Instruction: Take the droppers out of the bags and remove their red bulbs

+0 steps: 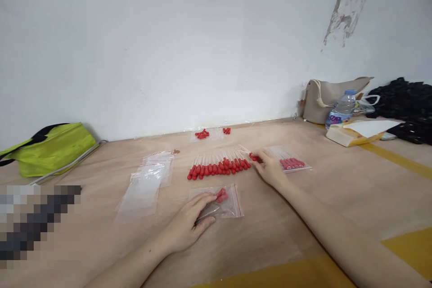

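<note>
My left hand (pixel 194 218) lies on a transparent zip bag (pixel 232 209), its thumb apart from the fingers. Inside that bag, by the fingertips, are a few red pieces (pixel 222 195). A row of red-tipped thin sticks (pixel 216 168) lies beyond it, pale stems pointing towards the wall. At the row's right end, my right hand (pixel 270 168) pinches red-tipped sticks (pixel 254 156), whose stems stick out to the upper left. Just right of this hand is a filled zip bag (pixel 297 167) with several red tips showing. Flat transparent bags (pixel 143 189) overlap on the left.
Near the wall lie two small groups of red pieces (pixel 202 134) on transparent plastic. A yellow-green bag (pixel 56 150) stands at the left. At the right are a beige bag (pixel 332 94), a water bottle (pixel 342 110), a tissue pack (pixel 354 134) and a black heap (pixel 405 103).
</note>
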Demonstrator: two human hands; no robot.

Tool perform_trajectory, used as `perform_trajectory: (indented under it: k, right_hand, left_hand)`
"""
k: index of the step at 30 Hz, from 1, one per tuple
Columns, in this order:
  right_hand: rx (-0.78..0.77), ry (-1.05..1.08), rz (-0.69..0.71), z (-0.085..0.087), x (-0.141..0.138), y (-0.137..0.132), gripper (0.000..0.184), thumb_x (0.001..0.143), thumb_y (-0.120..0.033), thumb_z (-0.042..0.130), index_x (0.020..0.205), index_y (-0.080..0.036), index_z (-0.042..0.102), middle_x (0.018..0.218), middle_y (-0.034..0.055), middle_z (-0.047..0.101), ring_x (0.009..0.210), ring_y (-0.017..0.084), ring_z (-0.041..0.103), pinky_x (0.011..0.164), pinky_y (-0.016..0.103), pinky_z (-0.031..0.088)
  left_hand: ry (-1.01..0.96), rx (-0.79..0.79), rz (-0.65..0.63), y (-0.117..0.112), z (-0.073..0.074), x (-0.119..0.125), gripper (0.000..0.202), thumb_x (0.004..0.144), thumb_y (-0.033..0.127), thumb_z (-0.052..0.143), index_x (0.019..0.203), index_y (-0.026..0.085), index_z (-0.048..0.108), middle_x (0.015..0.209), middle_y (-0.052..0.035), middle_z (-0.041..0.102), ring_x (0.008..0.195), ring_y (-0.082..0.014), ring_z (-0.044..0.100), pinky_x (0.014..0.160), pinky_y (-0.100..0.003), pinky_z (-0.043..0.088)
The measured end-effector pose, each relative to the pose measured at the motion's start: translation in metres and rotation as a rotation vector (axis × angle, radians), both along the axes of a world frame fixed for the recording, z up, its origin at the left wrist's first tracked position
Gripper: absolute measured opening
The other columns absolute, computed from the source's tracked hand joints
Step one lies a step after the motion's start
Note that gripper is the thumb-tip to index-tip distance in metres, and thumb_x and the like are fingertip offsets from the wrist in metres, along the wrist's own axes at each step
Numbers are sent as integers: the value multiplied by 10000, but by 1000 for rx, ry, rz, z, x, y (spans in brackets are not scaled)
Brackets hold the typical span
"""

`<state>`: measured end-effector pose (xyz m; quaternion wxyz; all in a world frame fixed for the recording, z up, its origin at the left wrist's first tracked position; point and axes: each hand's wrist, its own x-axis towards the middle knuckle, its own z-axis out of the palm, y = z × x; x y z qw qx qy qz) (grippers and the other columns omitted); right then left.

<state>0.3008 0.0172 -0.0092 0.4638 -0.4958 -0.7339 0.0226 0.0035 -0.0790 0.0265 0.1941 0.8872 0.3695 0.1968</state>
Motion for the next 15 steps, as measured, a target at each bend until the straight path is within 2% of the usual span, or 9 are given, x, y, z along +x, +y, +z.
perform_trajectory:
  k: [5, 11, 15]
  right_hand:
    - [-1, -112, 27, -6, 4, 4, 181, 810, -203, 469, 948, -185, 586, 993, 92, 565, 930, 203, 533, 807, 353, 443]
    - [-16, -148, 2, -7, 5, 2, 344, 777, -146, 473, 1115, -193, 512, 1067, 95, 562, 973, 215, 536, 837, 359, 447]
    - [-45, -107, -23, -10, 6, 5, 350, 732, -134, 496, 1076, -181, 540, 1027, 95, 578, 905, 212, 566, 786, 355, 476]
  left_hand:
    - [1, 5, 1, -1, 1, 1, 400, 859, 294, 452, 1253, 268, 392, 1287, -44, 463, 1171, -194, 432, 984, -383, 368]
    - [29, -5, 13, 0, -1, 0, 410, 858, 311, 453, 1261, 271, 385, 1299, -45, 453, 1179, -199, 425, 982, -390, 370]
    - [35, -8, 16, 1, -2, 0, 421, 862, 323, 444, 1274, 283, 370, 1313, -38, 440, 1190, -203, 412, 993, -407, 356]
